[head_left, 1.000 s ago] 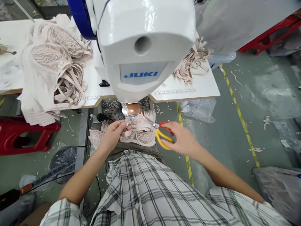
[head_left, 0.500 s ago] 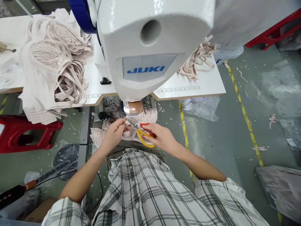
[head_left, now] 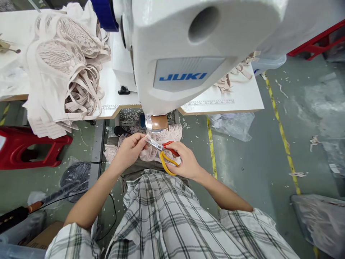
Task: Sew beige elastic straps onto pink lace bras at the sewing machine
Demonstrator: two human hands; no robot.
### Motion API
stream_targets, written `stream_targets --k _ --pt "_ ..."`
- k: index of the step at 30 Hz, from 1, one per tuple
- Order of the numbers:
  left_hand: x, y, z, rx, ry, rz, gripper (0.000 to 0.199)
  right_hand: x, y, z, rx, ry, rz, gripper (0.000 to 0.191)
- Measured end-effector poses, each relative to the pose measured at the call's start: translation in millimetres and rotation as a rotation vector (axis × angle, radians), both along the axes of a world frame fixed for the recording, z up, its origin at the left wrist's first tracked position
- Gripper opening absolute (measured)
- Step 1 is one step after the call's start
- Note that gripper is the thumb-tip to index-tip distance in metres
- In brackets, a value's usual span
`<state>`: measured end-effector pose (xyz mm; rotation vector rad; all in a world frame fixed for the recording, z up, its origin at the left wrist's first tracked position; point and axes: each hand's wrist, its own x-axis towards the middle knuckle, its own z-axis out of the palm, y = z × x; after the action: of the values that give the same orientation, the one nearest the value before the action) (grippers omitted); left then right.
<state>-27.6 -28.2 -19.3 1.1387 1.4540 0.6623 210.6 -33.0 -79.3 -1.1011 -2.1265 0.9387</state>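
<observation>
My right hand (head_left: 185, 160) is closed round the red and yellow handles of the scissors (head_left: 167, 154), whose blades point left. At the blade tips, my left hand (head_left: 130, 149) pinches an edge of the pale pink lace garment (head_left: 149, 153). The garment hangs over my lap, just below the head of the white sewing machine (head_left: 183, 68). Fingers hide part of the pinched cloth.
Pale garments (head_left: 59, 64) are piled on the left of the white table (head_left: 229, 104), with fabric strips (head_left: 225, 82) on its right. A red stool (head_left: 32, 147) stands at left; a plastic bag (head_left: 234, 124) lies beneath the right side.
The view has shifted slightly, so the machine head appears further right. The scissors have tilted more downward to the right, and my left hand has turned a little at the blade tips.
</observation>
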Motion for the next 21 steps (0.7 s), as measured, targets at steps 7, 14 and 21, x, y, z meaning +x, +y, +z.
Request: stream_targets --k 7,14,21 --pt "-4 0 0.7 0.050 0.105 -0.013 0.028 -6 7 -3.3 -0.131 -0.020 -0.001 0.042" --pt "-5 1 1.8 0.048 0.113 0.033 0.033 1 0 -4.7 -0.184 -0.007 -0.078 0.034" --pt "-14 -2 -6.1 0.220 0.209 0.081 0.024 46 1 -5.4 -0.171 -0.088 -0.098 0.029"
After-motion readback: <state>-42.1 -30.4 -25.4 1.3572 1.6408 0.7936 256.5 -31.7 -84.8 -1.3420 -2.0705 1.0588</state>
